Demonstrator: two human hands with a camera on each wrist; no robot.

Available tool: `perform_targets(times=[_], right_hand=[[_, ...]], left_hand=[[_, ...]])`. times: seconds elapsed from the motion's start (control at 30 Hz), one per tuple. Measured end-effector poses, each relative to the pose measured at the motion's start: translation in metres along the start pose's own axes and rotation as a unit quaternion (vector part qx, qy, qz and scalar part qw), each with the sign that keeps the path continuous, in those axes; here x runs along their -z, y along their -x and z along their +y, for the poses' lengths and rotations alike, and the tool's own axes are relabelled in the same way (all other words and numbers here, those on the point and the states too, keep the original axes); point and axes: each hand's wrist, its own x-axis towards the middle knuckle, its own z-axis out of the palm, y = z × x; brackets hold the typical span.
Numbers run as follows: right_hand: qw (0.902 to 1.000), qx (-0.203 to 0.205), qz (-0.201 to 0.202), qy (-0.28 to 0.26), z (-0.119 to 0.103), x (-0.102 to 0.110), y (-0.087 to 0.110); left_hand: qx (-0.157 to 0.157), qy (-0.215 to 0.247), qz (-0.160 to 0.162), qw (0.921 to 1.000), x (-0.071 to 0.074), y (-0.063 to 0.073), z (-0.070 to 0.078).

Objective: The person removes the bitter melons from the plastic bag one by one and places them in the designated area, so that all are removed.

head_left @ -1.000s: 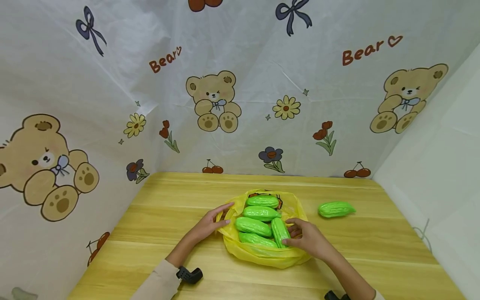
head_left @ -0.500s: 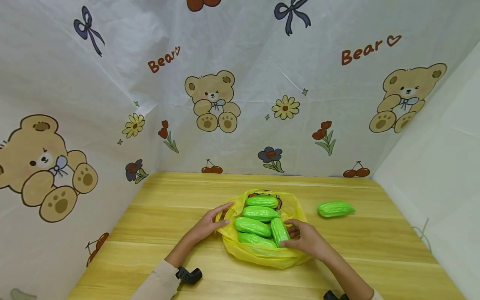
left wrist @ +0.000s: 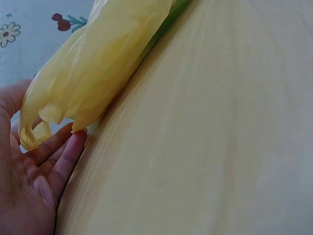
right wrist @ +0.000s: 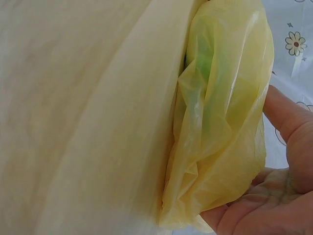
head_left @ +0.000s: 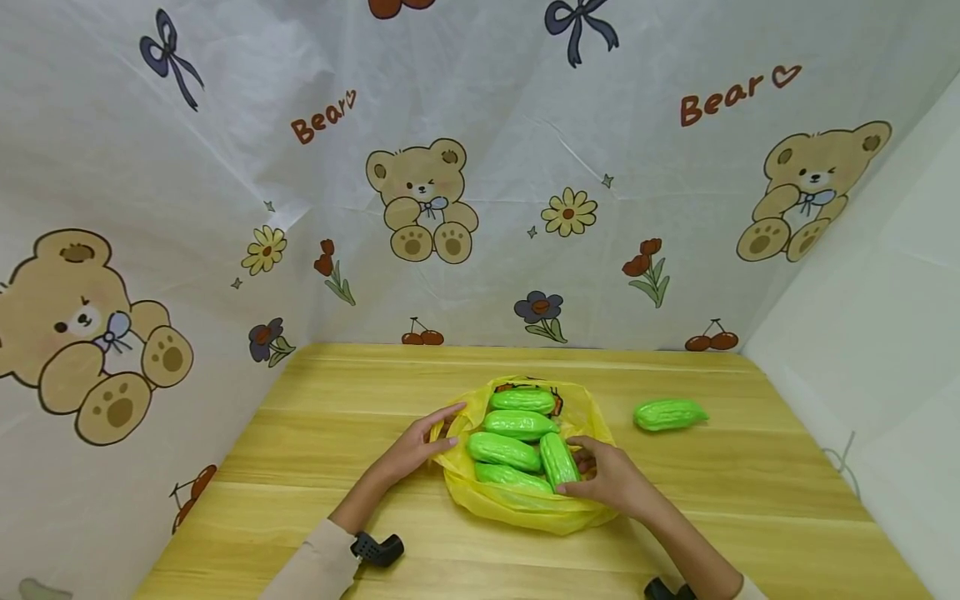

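A yellow plastic bag (head_left: 517, 517) lies wide open on the wooden table, with several bright green bitter melons inside. My left hand (head_left: 416, 446) holds the bag's left rim; in the left wrist view, the thin plastic hangs between thumb and fingers. Over the right rim reaches my right hand (head_left: 615, 479), its thumb at the near end of a steeply slanting bitter melon (head_left: 558, 462) and its fingers along the right side. The other bitter melons (head_left: 504, 451) lie crosswise in a column to its left. In the right wrist view, bag plastic (right wrist: 225, 117) hides the fingertips.
One more bitter melon (head_left: 670, 414) lies on the table (head_left: 360, 379) to the right of the bag. A cloth printed with bears (head_left: 431, 204) hangs behind the table and along its left side. A white wall (head_left: 885, 333) stands at the right, with a thin cord (head_left: 846, 458) near it.
My right thumb has slid slightly left at the near end of the slanting bitter melon. The head view has shifted a little; my left hand keeps its place on the bag.
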Motion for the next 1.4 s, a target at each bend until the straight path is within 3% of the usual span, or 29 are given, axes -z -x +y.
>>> perform_targets(times=[0.8, 1.4], right_hand=[[0.9999, 0.013, 0.0, -0.006, -0.0036, 0.0032, 0.0009], [0.9926, 0.081, 0.032, -0.084, -0.0027, 0.0074, 0.0009]], left_hand=[[0.003, 0.009, -0.003, 1.0, 0.0016, -0.0012, -0.001], [-0.004, 0.012, -0.006, 0.9999, 0.0007, -0.0006, -0.0015]])
